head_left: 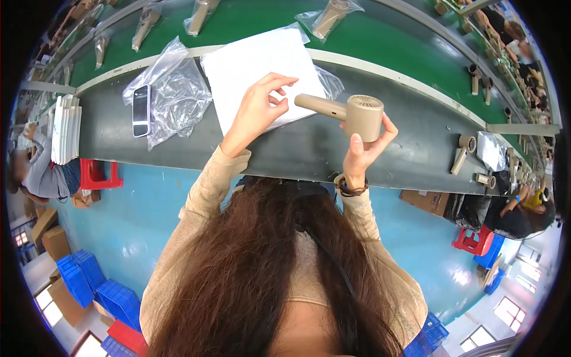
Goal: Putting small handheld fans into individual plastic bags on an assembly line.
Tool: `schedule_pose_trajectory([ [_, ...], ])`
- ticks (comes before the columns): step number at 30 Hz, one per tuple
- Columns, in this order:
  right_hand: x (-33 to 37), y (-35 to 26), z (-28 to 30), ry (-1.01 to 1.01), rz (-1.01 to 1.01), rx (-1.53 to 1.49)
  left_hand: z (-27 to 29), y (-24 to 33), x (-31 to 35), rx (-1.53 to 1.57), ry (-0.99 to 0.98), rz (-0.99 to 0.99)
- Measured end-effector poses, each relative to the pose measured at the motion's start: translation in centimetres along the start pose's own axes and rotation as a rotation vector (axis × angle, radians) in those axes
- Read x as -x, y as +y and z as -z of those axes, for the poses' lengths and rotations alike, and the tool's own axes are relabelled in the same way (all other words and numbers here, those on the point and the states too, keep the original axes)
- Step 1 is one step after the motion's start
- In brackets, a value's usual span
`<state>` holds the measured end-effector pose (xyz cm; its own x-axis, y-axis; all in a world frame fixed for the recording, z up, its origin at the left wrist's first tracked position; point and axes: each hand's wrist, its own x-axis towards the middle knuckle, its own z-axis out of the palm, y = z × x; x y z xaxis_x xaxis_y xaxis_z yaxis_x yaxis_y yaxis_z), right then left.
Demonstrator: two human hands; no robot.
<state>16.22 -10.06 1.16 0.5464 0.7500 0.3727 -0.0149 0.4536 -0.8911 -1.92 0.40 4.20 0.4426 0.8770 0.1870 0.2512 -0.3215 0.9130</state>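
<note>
Left end of the table (107,140): a stack of white flat items (65,128) stands on edge at the corner. Just beside it lies a phone (141,110) on a heap of clear plastic bags (172,95), near the far edge. A white sheet (262,65) lies flat at mid-table, reaching the far edge, with another clear bag under its right corner.

Your left hand (259,110) hovers over the near part of that white sheet, fingers half curled, thumb and forefinger apart, holding nothing. Its fingertips sit just beside the handle end of the hair dryer.

Your right hand (366,146) is closed around the round head of the beige hair dryer (351,113), held above the table right of the sheet, handle pointing left toward your left hand.

Judged step: the dryer is lifted and presented between both hands, likely for checking or bagging. The next move calls for your left hand to take the handle or a bag while your right keeps the head steady.

Right end: another beige dryer (463,152) lies near the near edge. Bagged dryers (330,18) ride the green belt (386,41) beyond.
</note>
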Motion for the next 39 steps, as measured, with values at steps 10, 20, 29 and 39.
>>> schedule_pose_trajectory([
  [10, 0.3, 0.0, -0.6, 0.285, 0.082, -0.155, -2.8, -2.3, -0.3, -0.493, 0.446, -0.177],
  [20, 0.6, 0.5, 0.2, 0.288, 0.076, -0.117, -2.2, -2.5, -0.3, -0.646, 0.497, -0.276],
  [29, 0.3, -0.4, -2.6, 0.217, 0.068, -0.156, -1.5, 0.4, 0.5, -0.459, 0.160, -0.153],
  [39, -1.1, 0.8, -3.9, -0.176, 0.282, 0.343, -1.1, 2.9, -0.2, 0.116, -0.001, -0.123],
])
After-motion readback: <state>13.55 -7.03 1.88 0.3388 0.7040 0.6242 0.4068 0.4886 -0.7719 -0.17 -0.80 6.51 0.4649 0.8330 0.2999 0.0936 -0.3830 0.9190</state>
